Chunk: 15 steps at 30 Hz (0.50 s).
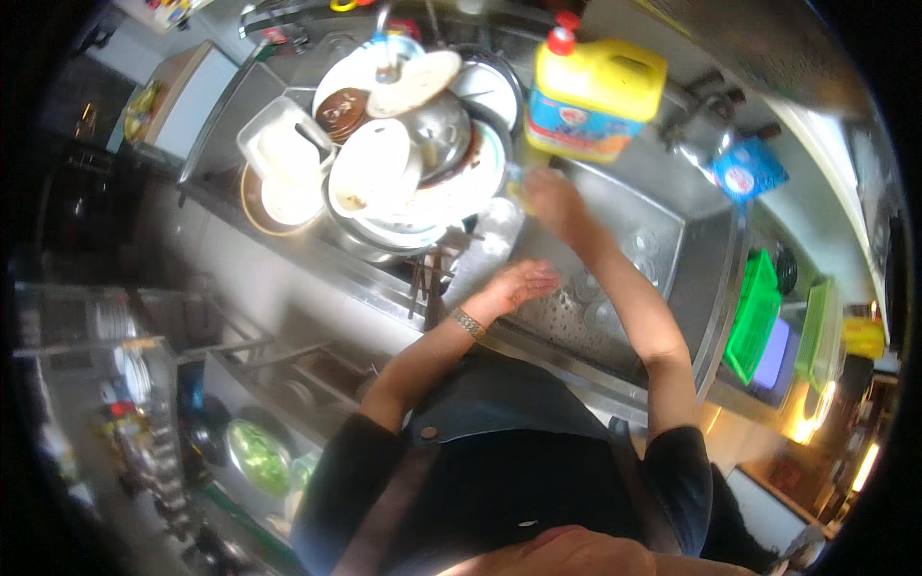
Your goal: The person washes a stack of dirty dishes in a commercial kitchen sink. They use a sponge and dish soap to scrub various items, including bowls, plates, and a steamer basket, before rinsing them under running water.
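My left hand, with a metal watch or bracelet on its wrist, hovers over the near part of the right sink basin. Its fingers are stretched out and nothing shows in them. Further off, my right hand is blurred, beside a small yellow and blue thing at the metal divider. Whether it grips that thing is unclear. Several clear glasses lie in the basin, partly behind my right forearm. Left of the divider, dirty dishes are heaped: a white bowl, a metal bowl and a clear plastic container.
A yellow jug of detergent with a red pump stands behind the right basin, near a blue packet. Chopsticks jut over the front edge. Green baskets are at the right. A bowl of cut greens stands at lower left.
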Each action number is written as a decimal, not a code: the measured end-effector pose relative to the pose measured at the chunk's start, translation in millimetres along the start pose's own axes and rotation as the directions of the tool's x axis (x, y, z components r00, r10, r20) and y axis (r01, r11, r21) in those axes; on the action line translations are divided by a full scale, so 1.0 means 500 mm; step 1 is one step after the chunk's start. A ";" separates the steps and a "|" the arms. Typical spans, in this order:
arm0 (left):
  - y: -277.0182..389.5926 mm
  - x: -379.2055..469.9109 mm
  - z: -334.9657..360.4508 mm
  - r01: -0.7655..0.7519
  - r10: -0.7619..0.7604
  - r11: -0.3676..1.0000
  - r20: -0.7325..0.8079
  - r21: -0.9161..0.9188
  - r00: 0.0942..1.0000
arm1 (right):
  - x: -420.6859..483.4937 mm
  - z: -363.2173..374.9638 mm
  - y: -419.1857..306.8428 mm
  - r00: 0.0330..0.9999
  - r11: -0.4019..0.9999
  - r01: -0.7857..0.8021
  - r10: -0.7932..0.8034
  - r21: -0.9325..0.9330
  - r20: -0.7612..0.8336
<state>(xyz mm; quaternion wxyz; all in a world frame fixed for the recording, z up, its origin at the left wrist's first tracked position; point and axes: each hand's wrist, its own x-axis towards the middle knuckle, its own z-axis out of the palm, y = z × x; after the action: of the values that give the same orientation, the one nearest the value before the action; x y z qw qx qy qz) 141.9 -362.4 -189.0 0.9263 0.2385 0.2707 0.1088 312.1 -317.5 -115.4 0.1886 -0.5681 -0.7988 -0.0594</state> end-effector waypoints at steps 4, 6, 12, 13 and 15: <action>-0.003 0.023 -0.009 0.040 -0.050 0.993 -0.088 -0.112 0.995 | 0.007 0.083 0.024 0.975 0.992 0.008 0.020 -0.127 0.220; -0.003 0.035 -0.011 0.005 -0.017 0.997 -0.157 -0.082 0.987 | -0.002 0.087 0.040 0.950 0.989 -0.133 0.144 -0.060 0.278; -0.004 0.069 0.051 -0.282 0.339 0.928 -0.239 0.242 0.910 | -0.167 -0.033 0.027 0.430 -0.324 -0.546 0.684 0.773 0.590; -0.006 0.071 0.069 -0.382 0.481 0.832 -0.179 0.402 0.858 | -0.206 -0.047 0.013 0.366 -0.493 -0.418 0.677 0.763 0.639; -0.010 0.069 0.101 -0.506 0.664 0.557 0.012 0.659 0.748 | -0.282 -0.061 -0.028 0.485 -0.623 -0.258 0.577 0.738 0.657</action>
<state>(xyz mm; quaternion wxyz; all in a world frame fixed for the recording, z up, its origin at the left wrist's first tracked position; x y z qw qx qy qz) 199.0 -374.8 -169.8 0.6620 0.5926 0.3039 0.3439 346.2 -456.6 -137.4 0.6209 -0.4874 -0.0790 0.6088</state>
